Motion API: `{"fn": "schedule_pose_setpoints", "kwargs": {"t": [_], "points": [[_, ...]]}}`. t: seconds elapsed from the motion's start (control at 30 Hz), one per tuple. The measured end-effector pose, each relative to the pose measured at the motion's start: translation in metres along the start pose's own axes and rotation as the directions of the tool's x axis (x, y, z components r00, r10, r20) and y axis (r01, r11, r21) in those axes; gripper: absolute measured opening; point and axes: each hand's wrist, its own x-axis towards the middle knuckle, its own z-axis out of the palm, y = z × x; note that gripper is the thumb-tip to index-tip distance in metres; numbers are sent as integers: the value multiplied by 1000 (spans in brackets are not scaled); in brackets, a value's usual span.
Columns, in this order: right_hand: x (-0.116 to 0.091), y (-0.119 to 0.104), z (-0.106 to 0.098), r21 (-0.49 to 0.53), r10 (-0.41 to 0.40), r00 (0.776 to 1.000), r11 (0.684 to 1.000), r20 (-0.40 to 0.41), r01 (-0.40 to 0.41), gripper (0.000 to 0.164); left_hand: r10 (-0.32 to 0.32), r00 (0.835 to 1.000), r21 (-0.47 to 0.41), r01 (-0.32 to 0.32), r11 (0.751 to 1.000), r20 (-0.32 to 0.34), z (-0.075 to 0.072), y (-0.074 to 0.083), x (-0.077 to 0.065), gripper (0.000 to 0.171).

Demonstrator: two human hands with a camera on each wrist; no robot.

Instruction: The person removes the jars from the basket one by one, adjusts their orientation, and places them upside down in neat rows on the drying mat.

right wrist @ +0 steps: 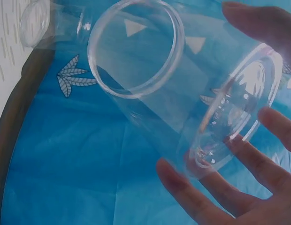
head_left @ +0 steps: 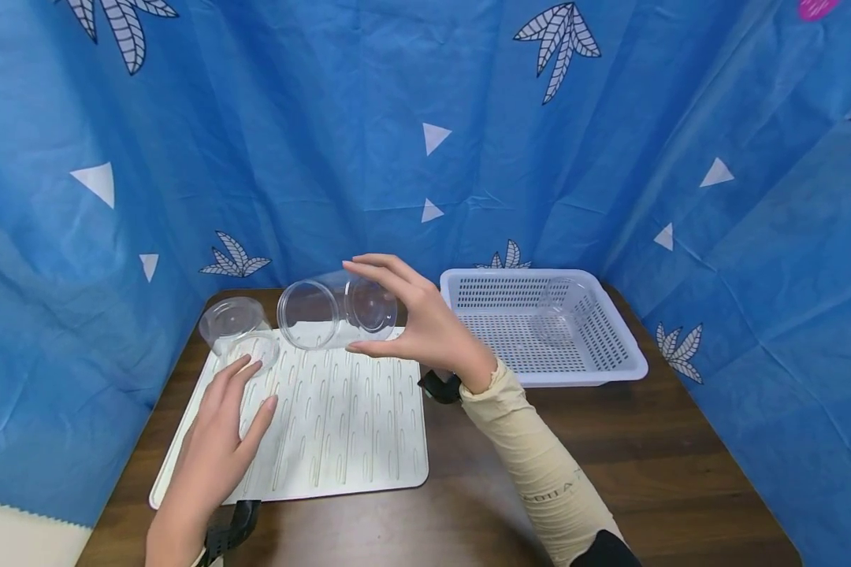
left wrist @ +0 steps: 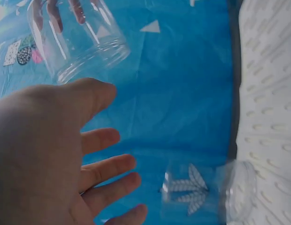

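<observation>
**Clear jar held in the right hand above a white mat**

At far left, the left jar [head_left: 235, 324], clear and hollow, stands at the back left corner of the mat [head_left: 340, 449]. In front of it is the left hand [head_left: 216, 433], its fingers extended and its thumb well apart from them, with nothing in the grasp; the left wrist view shows a gap between this hand and the left jar. A black strap [head_left: 230, 531] crosses the wrist. To the right, the held jar [head_left: 319, 311] lies tilted in the air over the back of the mat, its ring-shaped rim facing left. The right hand [head_left: 425, 319] is clamped on its other end, thumb on one side and fingers on the opposite side, as the right wrist view confirms. A cream sleeve [head_left: 539, 465] covers the forearm. Farther right, a white basket [head_left: 539, 379] with slotted walls contains the right jar [head_left: 566, 311], also clear; whether it is upright or tilted cannot be told. Mat and basket rest on a brown table [head_left: 369, 535] before a blue curtain [head_left: 369, 118].
</observation>
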Motion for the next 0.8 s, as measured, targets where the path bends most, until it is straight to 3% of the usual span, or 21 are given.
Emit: {"fn": "schedule_pose_setpoints", "kwargs": {"t": [0.2, 0.43, 0.63, 0.8], "points": [[13, 7, 10, -30, 7, 1000, 1000, -11, -7, 97, -46, 999, 72, 47, 996, -13, 2, -14, -19, 60], [27, 12, 21, -72, 76, 997, 994, -14, -77, 98, -110, 994, 135, 111, 985, -10, 9, -35, -44, 60], [36, 19, 30, -108, 148, 989, 983, -6, -148, 97, -170, 984, 149, 162, 975, 46, 13, -59, -59, 62], [39, 28, 39, -112, 247, 969, 964, 20, -243, 96, -206, 973, 141, 191, 971, 102, 14, -75, -68, 64]]}}
